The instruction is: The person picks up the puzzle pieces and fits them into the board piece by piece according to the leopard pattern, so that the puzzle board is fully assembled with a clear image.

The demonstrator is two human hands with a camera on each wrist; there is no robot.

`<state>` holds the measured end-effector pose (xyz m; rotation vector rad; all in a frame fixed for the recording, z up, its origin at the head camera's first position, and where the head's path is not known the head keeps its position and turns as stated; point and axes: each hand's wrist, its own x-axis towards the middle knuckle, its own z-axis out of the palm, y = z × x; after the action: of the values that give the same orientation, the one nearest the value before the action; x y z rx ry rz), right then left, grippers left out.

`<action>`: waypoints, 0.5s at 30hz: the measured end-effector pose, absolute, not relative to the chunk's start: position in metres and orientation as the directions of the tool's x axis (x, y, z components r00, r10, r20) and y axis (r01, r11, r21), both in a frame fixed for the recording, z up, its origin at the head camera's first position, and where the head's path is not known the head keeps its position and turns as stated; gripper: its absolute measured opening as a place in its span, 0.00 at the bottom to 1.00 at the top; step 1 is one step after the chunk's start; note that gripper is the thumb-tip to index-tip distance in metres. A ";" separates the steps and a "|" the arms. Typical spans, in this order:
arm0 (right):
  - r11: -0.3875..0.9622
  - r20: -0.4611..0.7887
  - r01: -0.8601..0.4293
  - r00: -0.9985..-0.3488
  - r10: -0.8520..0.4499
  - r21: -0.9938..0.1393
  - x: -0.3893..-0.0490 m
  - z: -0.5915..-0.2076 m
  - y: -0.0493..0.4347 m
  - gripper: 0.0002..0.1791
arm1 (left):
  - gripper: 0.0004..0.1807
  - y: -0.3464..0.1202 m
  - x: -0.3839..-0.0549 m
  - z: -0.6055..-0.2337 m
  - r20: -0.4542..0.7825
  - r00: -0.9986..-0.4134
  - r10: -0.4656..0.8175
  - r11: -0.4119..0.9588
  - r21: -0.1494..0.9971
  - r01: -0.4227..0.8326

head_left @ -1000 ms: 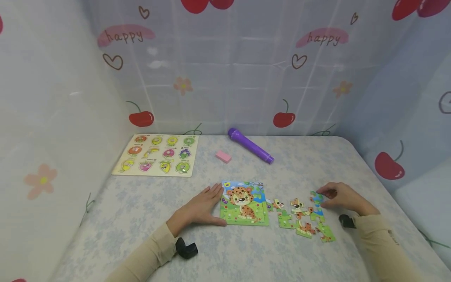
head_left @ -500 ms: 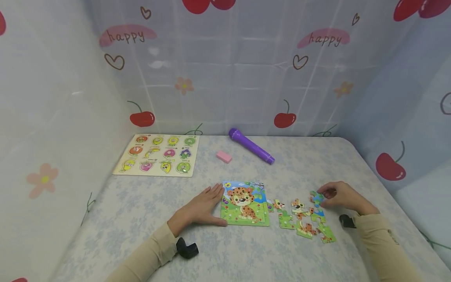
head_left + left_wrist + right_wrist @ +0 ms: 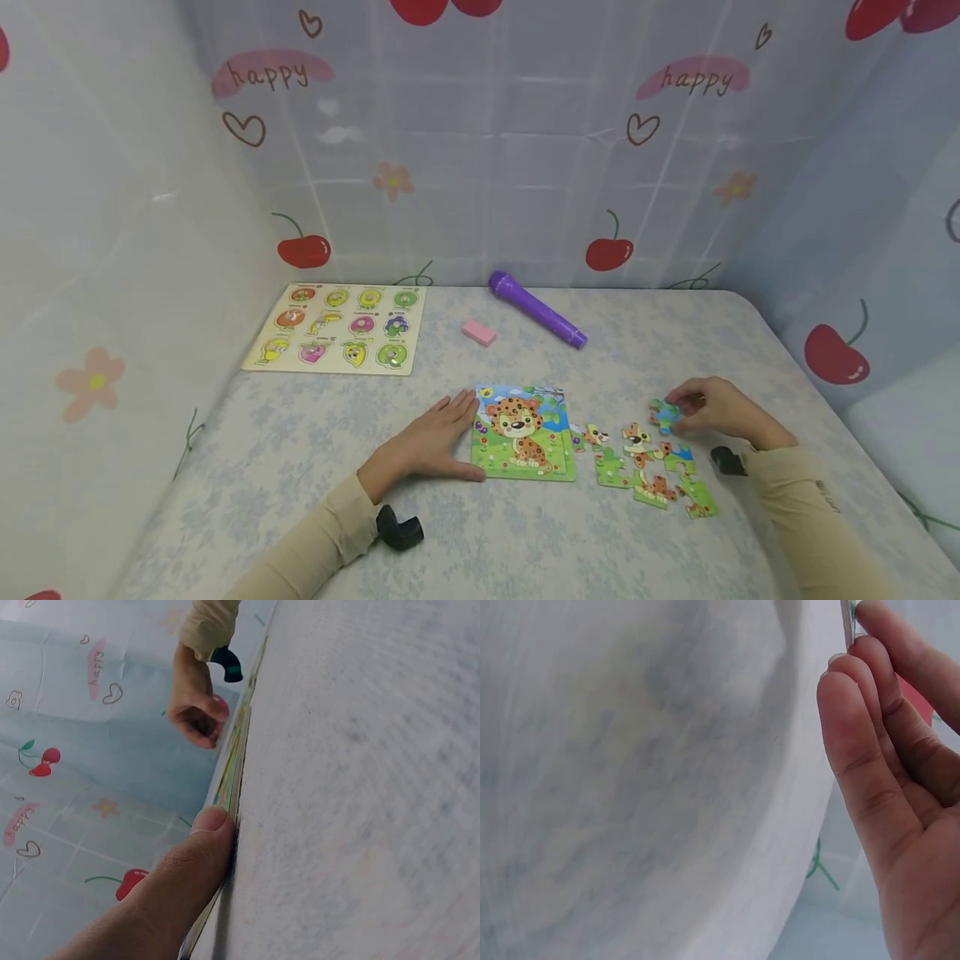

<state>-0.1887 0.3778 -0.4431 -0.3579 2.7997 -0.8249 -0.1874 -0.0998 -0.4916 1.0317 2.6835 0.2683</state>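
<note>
My left hand (image 3: 429, 439) lies spread at the left side of a square leopard puzzle board (image 3: 498, 458), thumb and fingertips along its edge. In the left wrist view the thumb (image 3: 180, 874) presses against the board's thin side. Off to the right, my right hand (image 3: 723, 410) pinches a blue and green jigsaw piece (image 3: 663, 416) between thumb and fingers. Only a thin edge of that piece shows at the top of the right wrist view, beside the fingertips (image 3: 874, 611). Below the held piece lie several loose jigsaw pieces (image 3: 651, 493) with leopard and grass prints, close to the board's right side.
A wooden fruit puzzle board (image 3: 345, 333) lies at the back left of the cloth-covered table (image 3: 525, 542). Behind the leopard board are a pink eraser-like block (image 3: 478, 332) and a purple toy microphone (image 3: 538, 310). Printed curtains (image 3: 480, 167) enclose the back and sides.
My right hand has shifted a little left and away from me with the jigsaw piece, opening a gap to the pieces below it. My left hand stays in place on the board's edge.
</note>
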 end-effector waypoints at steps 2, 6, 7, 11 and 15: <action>0.814 -0.123 -0.182 -0.947 -0.295 -0.552 -0.189 -0.441 0.375 0.22 | 0.66 -0.100 -0.187 -0.491 -0.166 -0.716 0.678 0.730 0.263 0.630; 0.814 -0.136 -0.182 -0.944 -0.302 -0.552 -0.191 -0.438 0.369 0.23 | 0.66 -0.099 -0.186 -0.488 -0.171 -0.716 0.677 0.732 0.264 0.628; 0.813 -0.138 -0.184 -0.941 -0.308 -0.553 -0.192 -0.437 0.367 0.22 | 0.66 -0.099 -0.186 -0.488 -0.171 -0.716 0.677 0.731 0.265 0.628; 0.811 -0.131 -0.200 -0.938 -0.320 -0.550 -0.194 -0.435 0.356 0.21 | 0.66 -0.100 -0.187 -0.488 -0.170 -0.716 0.677 0.731 0.268 0.627; 0.804 -0.094 -0.237 -0.936 -0.339 -0.545 -0.198 -0.434 0.342 0.20 | 0.66 -0.100 -0.187 -0.489 -0.173 -0.717 0.675 0.733 0.270 0.624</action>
<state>-0.1976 0.3421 -0.4340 -0.4523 2.8043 -0.8109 -0.1870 -0.0999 -0.4895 1.0234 2.6764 0.2797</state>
